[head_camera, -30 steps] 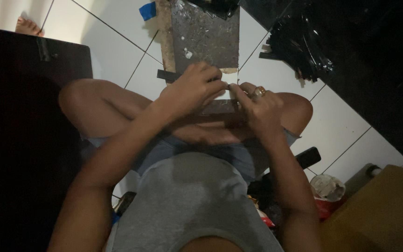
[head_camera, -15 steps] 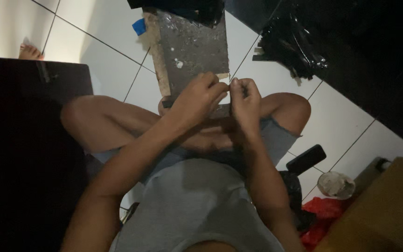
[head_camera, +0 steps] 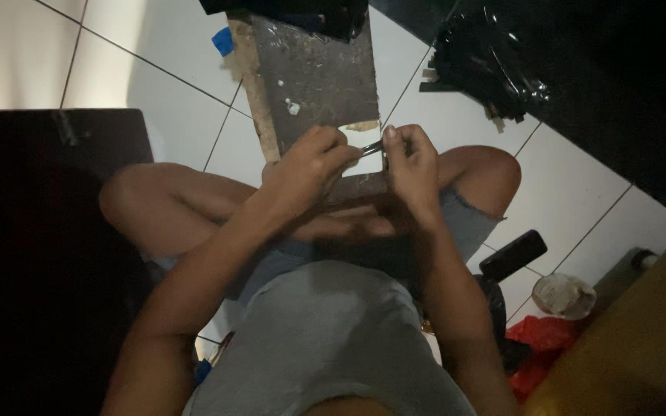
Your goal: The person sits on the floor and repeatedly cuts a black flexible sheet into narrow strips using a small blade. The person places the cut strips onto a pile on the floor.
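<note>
Both hands pinch a small dark strip point(head_camera: 373, 146) together over the worn board point(head_camera: 314, 77). The left hand point(head_camera: 310, 166) should brace it steady while the right hand point(head_camera: 410, 166) works gently.

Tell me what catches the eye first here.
Both hands meet at the centre: the left hand and right hand pinch a small dark strip between them. Just beyond lies a worn board on the white tiled floor. A crumpled black bag sits at upper right.
</note>
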